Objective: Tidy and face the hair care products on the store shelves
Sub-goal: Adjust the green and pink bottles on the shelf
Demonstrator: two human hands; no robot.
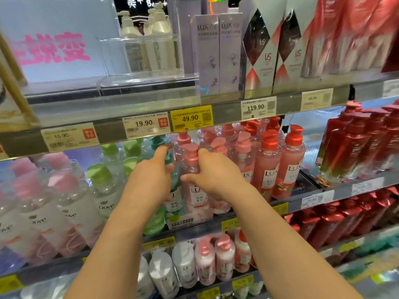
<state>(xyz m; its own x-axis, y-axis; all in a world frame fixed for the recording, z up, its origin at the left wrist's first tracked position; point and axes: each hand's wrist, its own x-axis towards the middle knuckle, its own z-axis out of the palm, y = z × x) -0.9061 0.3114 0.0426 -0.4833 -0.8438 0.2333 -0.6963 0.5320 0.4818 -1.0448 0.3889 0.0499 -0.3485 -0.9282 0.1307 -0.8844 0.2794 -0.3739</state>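
From the head view, your left hand [151, 175] is wrapping its fingers round a teal Lux bottle [174, 199] on the middle shelf [319, 198]; your right hand [212, 171] is pinching the pink Lux bottle [195, 195] beside it. Two red-capped Lux bottles [278, 169] are standing just right.

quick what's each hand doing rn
Left hand: curled round the teal bottle, holding it.
Right hand: gripping the pink Lux bottle at its neck.
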